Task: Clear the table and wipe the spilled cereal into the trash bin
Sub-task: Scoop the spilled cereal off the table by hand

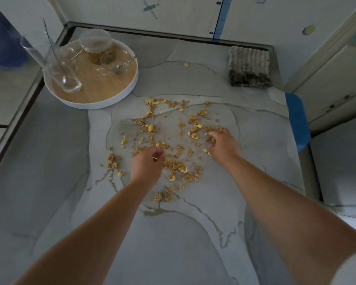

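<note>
Spilled cereal (169,128), golden flakes and crumbs, lies scattered over the middle of the grey marble table (49,161). My left hand (147,163) is down among the crumbs near the spill's front, fingers curled and pinching some cereal. My right hand (222,144) sits at the spill's right side, its curled fingertips closed on a few pieces. A folded grey ribbed cloth (249,66) lies at the table's back right. No trash bin is in view.
A round white tray (119,93) with a wooden floor stands at the back left, holding a tall glass (60,66) with a long stirrer, a cereal jar (96,45), small glass bowls and spoons. Blue tape (297,120) marks the table's right edge. Walls close off the back.
</note>
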The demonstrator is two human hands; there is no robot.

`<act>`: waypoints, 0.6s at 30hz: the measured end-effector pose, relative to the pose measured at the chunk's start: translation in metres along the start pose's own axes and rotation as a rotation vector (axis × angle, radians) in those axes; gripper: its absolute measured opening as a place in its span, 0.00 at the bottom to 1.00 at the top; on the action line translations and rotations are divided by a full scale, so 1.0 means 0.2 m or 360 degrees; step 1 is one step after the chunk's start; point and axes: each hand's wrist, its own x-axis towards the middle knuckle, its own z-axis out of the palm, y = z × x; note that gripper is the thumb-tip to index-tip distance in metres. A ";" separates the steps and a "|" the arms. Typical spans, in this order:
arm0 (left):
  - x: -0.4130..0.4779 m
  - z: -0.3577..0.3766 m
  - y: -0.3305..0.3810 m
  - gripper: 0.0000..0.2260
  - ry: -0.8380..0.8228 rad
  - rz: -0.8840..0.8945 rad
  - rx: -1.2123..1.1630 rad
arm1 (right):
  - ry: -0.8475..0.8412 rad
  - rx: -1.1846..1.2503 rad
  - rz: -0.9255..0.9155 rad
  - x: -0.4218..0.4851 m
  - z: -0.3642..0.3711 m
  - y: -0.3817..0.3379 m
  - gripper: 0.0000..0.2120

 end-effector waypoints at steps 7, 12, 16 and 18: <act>0.08 0.03 0.07 0.08 -0.0086 0.0046 -0.0059 | 0.0061 -0.0140 -0.0020 0.02 0.03 0.00 0.16; 0.16 0.08 0.13 0.07 -0.0163 -0.0021 -0.0188 | 0.0118 -0.0109 -0.0081 0.04 0.01 0.04 0.11; 0.22 0.15 0.19 0.07 -0.0201 -0.0153 -0.0379 | 0.0279 0.0216 -0.0081 0.03 -0.03 0.05 0.10; 0.25 0.20 0.24 0.10 -0.0290 -0.0441 -0.0871 | 0.0389 0.0443 -0.0211 0.02 -0.05 0.02 0.09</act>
